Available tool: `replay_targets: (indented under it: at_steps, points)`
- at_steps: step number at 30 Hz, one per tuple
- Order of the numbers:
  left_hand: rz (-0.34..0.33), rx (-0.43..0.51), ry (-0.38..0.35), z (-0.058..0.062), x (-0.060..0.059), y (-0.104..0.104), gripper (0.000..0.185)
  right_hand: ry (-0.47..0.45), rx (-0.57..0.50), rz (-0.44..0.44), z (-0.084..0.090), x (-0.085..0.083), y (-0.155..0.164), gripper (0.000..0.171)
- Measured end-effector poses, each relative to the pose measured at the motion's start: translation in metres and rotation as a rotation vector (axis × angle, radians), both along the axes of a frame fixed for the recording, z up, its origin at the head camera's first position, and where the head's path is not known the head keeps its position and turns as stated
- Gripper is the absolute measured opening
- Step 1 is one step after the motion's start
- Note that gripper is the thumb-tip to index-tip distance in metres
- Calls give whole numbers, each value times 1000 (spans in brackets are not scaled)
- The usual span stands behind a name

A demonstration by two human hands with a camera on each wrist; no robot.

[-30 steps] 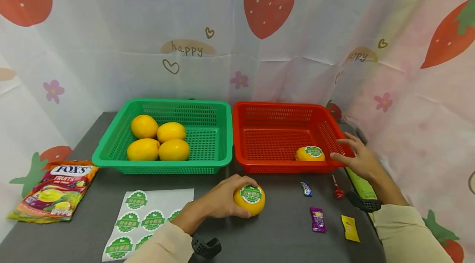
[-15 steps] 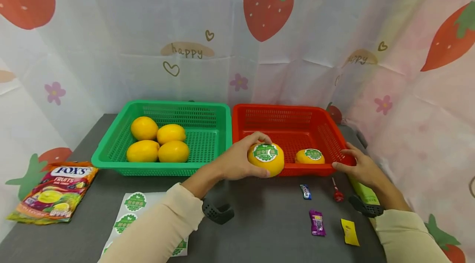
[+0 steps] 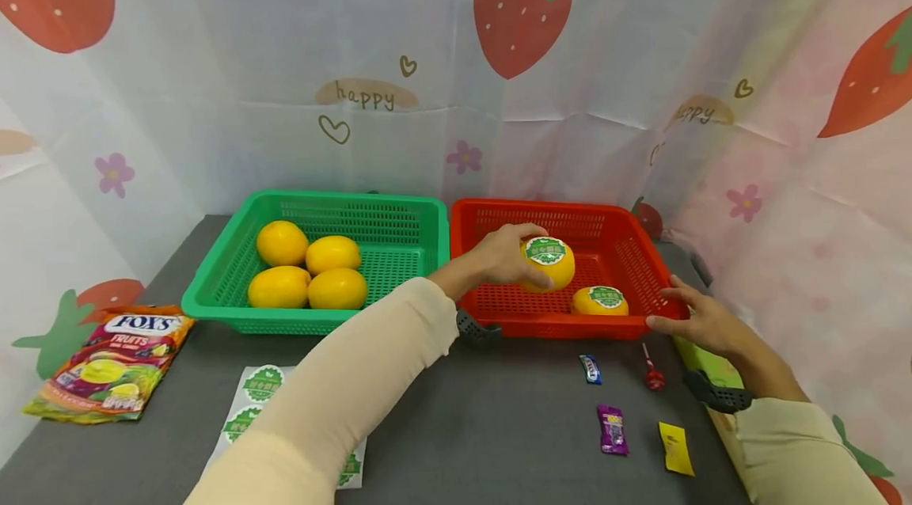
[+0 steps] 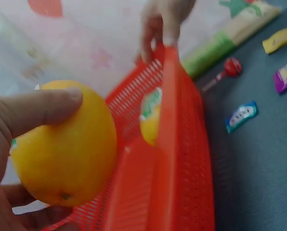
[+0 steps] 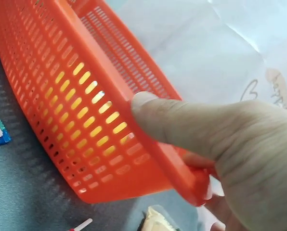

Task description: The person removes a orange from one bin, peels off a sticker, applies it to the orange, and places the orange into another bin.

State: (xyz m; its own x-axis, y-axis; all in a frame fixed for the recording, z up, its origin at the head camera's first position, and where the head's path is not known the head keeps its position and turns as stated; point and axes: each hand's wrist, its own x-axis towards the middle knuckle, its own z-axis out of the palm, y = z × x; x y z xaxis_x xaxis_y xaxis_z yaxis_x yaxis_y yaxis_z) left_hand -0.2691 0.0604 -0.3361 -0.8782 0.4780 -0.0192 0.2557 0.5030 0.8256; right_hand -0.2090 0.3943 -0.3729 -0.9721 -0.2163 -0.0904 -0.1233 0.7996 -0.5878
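A plump yellow-orange fruit with a round green-and-white sticker is held by my left hand, thumb on one side and fingers on the other. It hangs over the red plastic basket; in the left wrist view the held fruit shows its stem spot. A second stickered fruit lies inside at the basket's front right. My right hand grips the basket's right front corner, its thumb pressed on the rim in the right wrist view, the other fingers partly hidden behind it.
Left of the red basket stands a green basket holding several unstickered fruits. A sticker sheet lies partly under my left sleeve. Also out are a FOX'S candy bag, a lollipop and wrapped candies.
My left hand has lifted the stickered fruit from the table and carried it forward and right over the red basket. My right hand has closed onto that basket's corner.
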Motion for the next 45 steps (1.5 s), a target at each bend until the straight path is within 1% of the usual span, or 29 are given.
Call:
replay_targets:
  at_steps: [3, 6, 8, 10, 13, 15, 16, 18, 22, 24, 26, 28, 33, 37, 41, 45]
  points:
    - [9, -91, -30, -11, -10, 13, 73, -16, 18, 8, 2, -1, 1, 81]
    - [17, -165, -60, -25, -15, 25, 71, -22, 34, 10, 4, -1, 0, 82]
    - [25, -196, -84, -34, -19, 31, 69, -28, 26, 10, 5, -1, 0, 83]
    - [10, -228, -96, -42, -22, 36, 64, -32, 19, 6, 6, -2, -1, 84]
    - [-25, -268, -132, -52, -26, 41, 57, -41, 20, -1, 6, -3, -1, 84]
    - [-44, -293, -148, -57, -26, 42, 55, -45, 31, -5, 6, -3, 0, 85]
    - [-49, -297, -155, -59, -26, 42, 56, -45, 35, -6, 6, -4, 0, 85]
    - [-54, -301, -148, -59, -26, 40, 60, -41, 39, -7, 7, -4, 0, 86]
    - [-56, -264, -120, -52, -22, 36, 69, -34, 34, -12, 8, -3, 0, 86]
    - [-47, -232, -104, -46, -19, 32, 72, -32, 29, -17, 8, -1, 0, 87]
    - [-40, -184, -85, -40, -16, 27, 72, -32, 24, -23, 7, 0, 0, 87]
    - [-28, -107, -78, -33, -13, 19, 72, -28, 15, -24, 6, 1, -1, 87]
    - [-24, 92, -40, -13, -1, -10, 68, -12, -2, -27, 0, 3, -3, 86]
    - [-25, 203, 14, 5, 10, -38, 64, 5, 9, -37, -3, 3, -3, 85]
    - [-4, 259, 104, 21, 24, -64, 58, 23, 9, -37, -4, 3, -2, 86]
    - [17, 292, 208, 35, 42, -87, 54, 36, 12, -35, -5, 3, -2, 86]
